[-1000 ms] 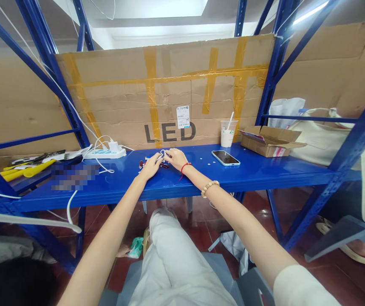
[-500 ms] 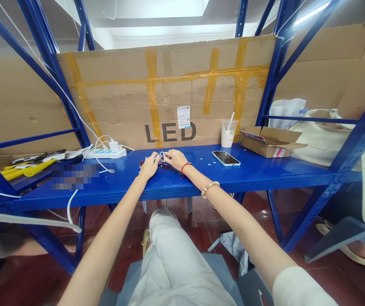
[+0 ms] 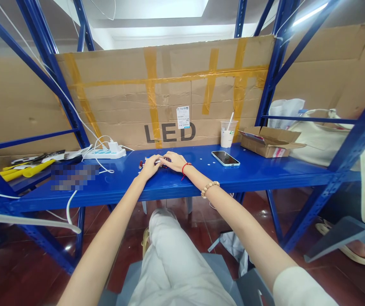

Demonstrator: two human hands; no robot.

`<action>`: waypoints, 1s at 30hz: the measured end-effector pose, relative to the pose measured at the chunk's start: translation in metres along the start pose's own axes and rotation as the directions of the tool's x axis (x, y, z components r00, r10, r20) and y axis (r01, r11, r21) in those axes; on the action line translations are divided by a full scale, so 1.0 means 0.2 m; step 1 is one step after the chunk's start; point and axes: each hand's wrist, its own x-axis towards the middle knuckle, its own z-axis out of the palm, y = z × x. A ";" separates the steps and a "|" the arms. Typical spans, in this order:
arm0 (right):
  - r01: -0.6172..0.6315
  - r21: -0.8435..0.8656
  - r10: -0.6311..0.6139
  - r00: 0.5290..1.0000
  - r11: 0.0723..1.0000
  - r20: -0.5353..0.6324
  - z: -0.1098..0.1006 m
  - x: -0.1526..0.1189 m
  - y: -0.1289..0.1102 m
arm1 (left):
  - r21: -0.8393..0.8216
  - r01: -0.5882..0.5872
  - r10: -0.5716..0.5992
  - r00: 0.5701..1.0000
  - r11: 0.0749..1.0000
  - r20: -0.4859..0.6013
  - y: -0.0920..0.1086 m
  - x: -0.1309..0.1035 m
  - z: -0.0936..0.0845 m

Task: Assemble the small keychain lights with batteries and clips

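Both of the person's hands meet near the middle of the blue surface [image 3: 126, 178], a little back from its front edge, with their fingertips drawn close together over a small cluster of dark red and shiny pieces [image 3: 140, 164]. The left hand [image 3: 151, 166] lies palm down with its fingers bent inward, and the right hand [image 3: 174, 162] comes in from the other side with its fingers curled to meet it. Something small and pale shows between the fingertips, but the hands cover most of it, so one cannot tell what it is or whether either hand is truly pinching it. A few of the pieces lie on the surface just beside the left hand's outer side, while others show dark beneath the right hand's fingers. The right wrist wears a red cord bracelet [image 3: 185, 169], with a beaded bracelet [image 3: 210, 188] farther up the forearm. To the right of the hands, several small white discs [image 3: 209, 164] lie flat near a phone [image 3: 225, 158], which rests screen up. Behind the phone stands a clear cup [image 3: 227, 136] with a white straw, and to the right of the cup sits an open cardboard box [image 3: 267, 143]. Toward the left, a white power strip [image 3: 106, 154] with cords plugged in lies along the back, before a taped cardboard panel [image 3: 121, 104] printed "LED".
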 end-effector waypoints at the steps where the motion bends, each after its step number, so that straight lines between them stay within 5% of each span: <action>1: 0.005 0.007 -0.005 1.000 1.000 0.006 0.00 0.00 0.00 | -0.005 -0.001 0.001 1.000 1.000 0.000 0.00 0.00 0.00; 10: -0.145 0.042 0.148 0.985 0.989 -0.084 -0.01 0.02 0.04 | -0.105 0.147 -0.163 0.973 0.984 -0.161 -0.04 0.00 0.02; 15: -0.452 0.048 0.448 0.855 0.890 -0.262 -0.04 0.01 0.17 | -0.074 0.177 -0.187 0.969 0.981 -0.164 -0.06 0.01 0.03; 20: -0.651 0.053 0.638 0.720 0.758 -0.273 -0.02 0.01 0.29 | 0.016 0.158 -0.155 0.981 0.987 -0.116 -0.07 0.00 0.03; 30: -0.768 -0.047 0.741 0.630 0.639 -0.232 -0.02 0.01 0.36 | 0.099 0.193 -0.183 0.978 0.976 -0.104 -0.06 -0.01 0.03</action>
